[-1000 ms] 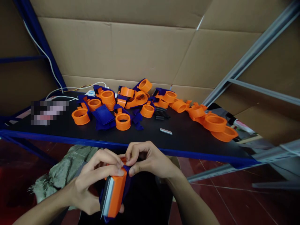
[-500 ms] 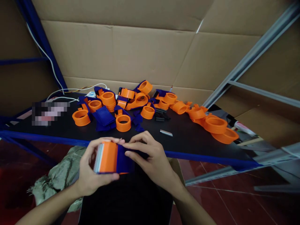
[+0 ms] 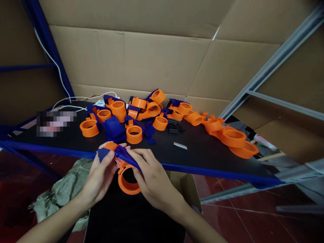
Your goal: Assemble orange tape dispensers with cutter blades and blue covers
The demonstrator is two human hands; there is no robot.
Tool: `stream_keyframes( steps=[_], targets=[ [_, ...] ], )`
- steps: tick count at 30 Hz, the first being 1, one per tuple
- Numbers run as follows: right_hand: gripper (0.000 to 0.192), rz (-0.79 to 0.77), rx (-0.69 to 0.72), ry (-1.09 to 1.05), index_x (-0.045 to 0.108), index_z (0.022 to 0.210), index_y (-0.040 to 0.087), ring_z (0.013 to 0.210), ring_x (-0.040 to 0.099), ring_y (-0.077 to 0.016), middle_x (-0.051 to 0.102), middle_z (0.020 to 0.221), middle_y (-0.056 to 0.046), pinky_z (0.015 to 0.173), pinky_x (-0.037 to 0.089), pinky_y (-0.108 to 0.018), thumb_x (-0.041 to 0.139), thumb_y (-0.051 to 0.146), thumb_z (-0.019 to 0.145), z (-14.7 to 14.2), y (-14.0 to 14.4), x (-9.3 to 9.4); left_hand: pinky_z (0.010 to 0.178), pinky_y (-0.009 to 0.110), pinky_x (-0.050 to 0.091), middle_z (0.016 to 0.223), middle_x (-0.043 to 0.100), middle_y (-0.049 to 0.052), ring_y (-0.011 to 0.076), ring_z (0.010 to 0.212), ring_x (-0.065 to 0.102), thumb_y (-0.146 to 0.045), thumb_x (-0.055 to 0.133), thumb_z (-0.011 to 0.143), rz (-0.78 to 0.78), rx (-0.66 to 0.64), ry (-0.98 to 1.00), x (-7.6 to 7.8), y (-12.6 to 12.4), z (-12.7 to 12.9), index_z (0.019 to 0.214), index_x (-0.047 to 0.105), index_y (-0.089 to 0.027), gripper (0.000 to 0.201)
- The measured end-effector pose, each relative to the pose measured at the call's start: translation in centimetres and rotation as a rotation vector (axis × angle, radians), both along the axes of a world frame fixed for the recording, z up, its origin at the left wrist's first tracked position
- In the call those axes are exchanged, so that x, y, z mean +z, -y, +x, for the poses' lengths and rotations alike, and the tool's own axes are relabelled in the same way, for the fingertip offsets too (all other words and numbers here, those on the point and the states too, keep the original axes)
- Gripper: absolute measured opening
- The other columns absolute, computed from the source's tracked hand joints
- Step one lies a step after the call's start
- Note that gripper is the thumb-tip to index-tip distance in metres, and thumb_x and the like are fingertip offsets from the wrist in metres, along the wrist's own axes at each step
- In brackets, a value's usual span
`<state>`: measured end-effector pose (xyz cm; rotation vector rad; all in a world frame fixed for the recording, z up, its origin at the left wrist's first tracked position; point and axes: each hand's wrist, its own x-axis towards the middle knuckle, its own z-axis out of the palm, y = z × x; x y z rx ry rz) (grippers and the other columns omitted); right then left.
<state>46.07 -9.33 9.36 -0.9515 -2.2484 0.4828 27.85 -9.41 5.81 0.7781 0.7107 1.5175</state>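
Both hands hold one orange and blue tape dispenser (image 3: 129, 189) in front of the table's near edge. My left hand (image 3: 100, 179) is closed around its blade end, the thumb pressing near a blue side piece. My right hand (image 3: 154, 179) grips the dispenser's blue cover from the right, fingers bent over it. The orange ring of the dispenser hangs down between the hands. Beyond them on the table lie several more tape dispensers (image 3: 134, 137), a stack of flat blue plastic pieces (image 3: 113, 126) and a small metal strip (image 3: 180, 146).
A black table (image 3: 202, 152) with a blue front edge holds the parts. Loose orange frames (image 3: 234, 136) line its right side, near black strips (image 3: 174, 126). White cables (image 3: 60, 76) run at the left. A greenish sack (image 3: 68, 182) lies below; a cardboard wall (image 3: 164, 60) stands behind.
The dispenser has been turned in the hands: its toothed metal edge faced left before, and now its orange ring shows underneath. My right hand has shifted slightly left and down along it.
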Motion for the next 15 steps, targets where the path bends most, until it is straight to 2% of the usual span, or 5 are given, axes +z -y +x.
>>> stream_keyframes(
  steps=[6, 8, 11, 13, 15],
  targets=[
    [0.043, -0.069, -0.081, -0.248, 0.057, 0.134, 0.028, 0.121, 0.051, -0.0237, 0.060, 0.129, -0.005, 0.106, 0.043, -0.046, 0.049, 0.012, 0.095, 0.2, -0.9, -0.6, 0.105, 0.042, 0.051, 0.142, 0.058, 0.008, 0.0273, 0.130, 0.056, -0.017, 0.080, 0.077, 0.078, -0.207, -0.151, 0.5, 0.8, 0.4, 0.140, 0.042, -0.034, 0.074],
    [0.041, -0.099, -0.106, -0.291, 0.060, 0.130, 0.028, 0.118, 0.052, -0.0232, 0.061, 0.126, -0.005, 0.106, 0.043, -0.045, 0.050, 0.011, 0.093, 0.1, -1.0, -0.7, 0.102, 0.041, 0.052, 0.141, 0.058, 0.009, 0.0277, 0.128, 0.058, -0.018, 0.078, 0.080, 0.060, -0.254, -0.205, 0.6, 1.0, 0.4, 0.139, 0.042, -0.033, 0.071],
    [0.040, -0.128, -0.106, -0.299, 0.058, 0.130, 0.027, 0.120, 0.051, -0.0230, 0.060, 0.128, -0.005, 0.107, 0.042, -0.044, 0.051, 0.013, 0.094, -0.1, -0.9, -0.7, 0.092, 0.036, 0.057, 0.132, 0.065, 0.010, 0.0266, 0.113, 0.068, -0.020, 0.075, 0.082, 0.030, -0.258, -0.260, 0.3, 0.8, -0.1, 0.134, 0.048, -0.030, 0.058],
    [0.040, -0.136, -0.074, -0.282, 0.055, 0.134, 0.027, 0.123, 0.050, -0.0231, 0.058, 0.133, -0.005, 0.108, 0.041, -0.044, 0.053, 0.017, 0.095, -0.2, -0.7, -0.5, 0.086, 0.033, 0.059, 0.125, 0.068, 0.010, 0.0256, 0.104, 0.071, -0.022, 0.075, 0.083, 0.033, -0.222, -0.293, 0.0, 0.2, -0.8, 0.128, 0.054, -0.026, 0.050],
    [0.043, -0.136, -0.039, -0.270, 0.051, 0.138, 0.027, 0.126, 0.049, -0.0232, 0.054, 0.139, -0.006, 0.108, 0.041, -0.044, 0.055, 0.022, 0.096, -0.2, -0.4, -0.1, 0.087, 0.032, 0.058, 0.126, 0.067, 0.010, 0.0249, 0.105, 0.070, -0.022, 0.074, 0.083, 0.067, -0.149, -0.340, 0.0, -0.7, -2.0, 0.128, 0.055, -0.025, 0.048]
  ],
)
